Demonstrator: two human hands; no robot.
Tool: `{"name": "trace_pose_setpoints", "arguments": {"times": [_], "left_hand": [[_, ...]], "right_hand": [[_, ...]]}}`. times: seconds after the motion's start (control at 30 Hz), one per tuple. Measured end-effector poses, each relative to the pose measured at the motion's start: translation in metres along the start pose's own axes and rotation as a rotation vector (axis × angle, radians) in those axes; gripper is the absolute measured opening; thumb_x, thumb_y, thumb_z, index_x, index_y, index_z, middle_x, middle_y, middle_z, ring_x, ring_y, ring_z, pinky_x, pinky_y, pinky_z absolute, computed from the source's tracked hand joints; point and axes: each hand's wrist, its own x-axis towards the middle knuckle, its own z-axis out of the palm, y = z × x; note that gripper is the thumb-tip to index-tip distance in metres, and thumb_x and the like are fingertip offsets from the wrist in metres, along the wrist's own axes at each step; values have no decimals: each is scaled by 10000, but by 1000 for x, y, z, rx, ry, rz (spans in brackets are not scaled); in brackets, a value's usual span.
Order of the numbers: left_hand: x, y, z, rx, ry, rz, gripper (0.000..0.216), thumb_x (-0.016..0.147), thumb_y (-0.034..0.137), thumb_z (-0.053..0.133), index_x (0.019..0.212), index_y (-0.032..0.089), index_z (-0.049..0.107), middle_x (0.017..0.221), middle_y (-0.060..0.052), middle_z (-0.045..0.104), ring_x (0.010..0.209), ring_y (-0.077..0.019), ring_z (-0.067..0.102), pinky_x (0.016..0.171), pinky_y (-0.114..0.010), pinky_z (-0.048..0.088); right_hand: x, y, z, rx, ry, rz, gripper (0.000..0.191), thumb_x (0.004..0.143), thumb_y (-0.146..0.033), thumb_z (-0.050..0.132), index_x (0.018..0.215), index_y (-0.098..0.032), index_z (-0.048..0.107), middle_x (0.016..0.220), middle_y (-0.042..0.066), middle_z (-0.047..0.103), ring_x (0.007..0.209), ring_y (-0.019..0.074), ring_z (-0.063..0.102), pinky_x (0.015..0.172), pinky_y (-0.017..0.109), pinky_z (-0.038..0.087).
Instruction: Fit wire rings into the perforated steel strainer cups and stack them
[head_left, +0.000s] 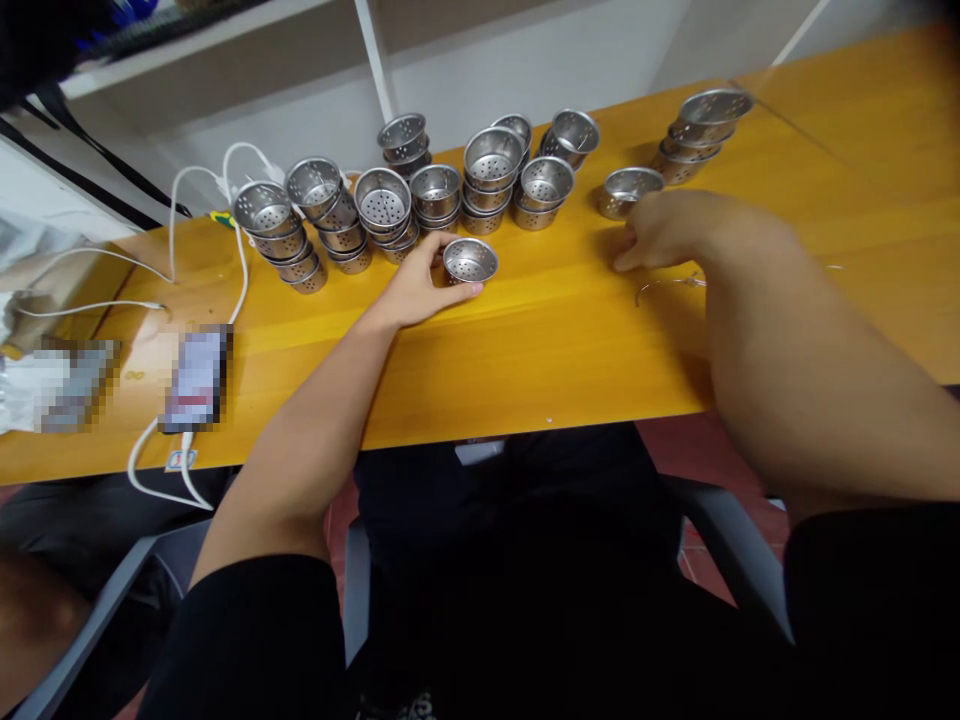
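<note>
My left hand (420,285) is curved round a small perforated metal cup (471,262), thumb on the near side and fingers on the far side. The cup stands upright, its open top facing up. My right hand (664,228) is over the table farther right, fingers drawn together and pointing down and left. Whatever they hold, if anything, is hidden. Just behind it sits another perforated metal cup (626,195), partly covered by the hand; I cannot tell whether they touch. A thin bent wire (667,283) lies close to my right wrist.
Stacks of similar cups (386,205) line the back of the yellow table (480,370), with one more stack (694,135) at the back right. A phone (196,380) with white cables lies on the left. Part of another person (37,620) shows at lower left.
</note>
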Motion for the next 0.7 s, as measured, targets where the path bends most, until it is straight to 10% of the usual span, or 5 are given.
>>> {"name": "trace_pose_setpoints", "arguments": {"times": [0.2, 0.7], "left_hand": [[0, -2, 1, -22, 4, 15, 905, 780, 744, 1033, 1430, 214, 694, 1573, -188, 853, 1486, -383, 830, 1379, -558, 655], [1, -9, 0, 31, -22, 29, 928, 823, 776, 1024, 1476, 206, 694, 1597, -196, 846, 1495, -384, 827, 1383, -568, 657]], "right_hand": [[-19, -37, -13, -278, -118, 115, 499, 1206, -331, 826, 1544, 37, 826, 1316, 320, 849, 1125, 378, 816, 808, 422, 519], [-15, -10, -9, -20, -2, 75, 201, 1214, -262, 832, 1199, -81, 918, 1084, 151, 873, 799, 180, 685, 790, 378, 527]]}}
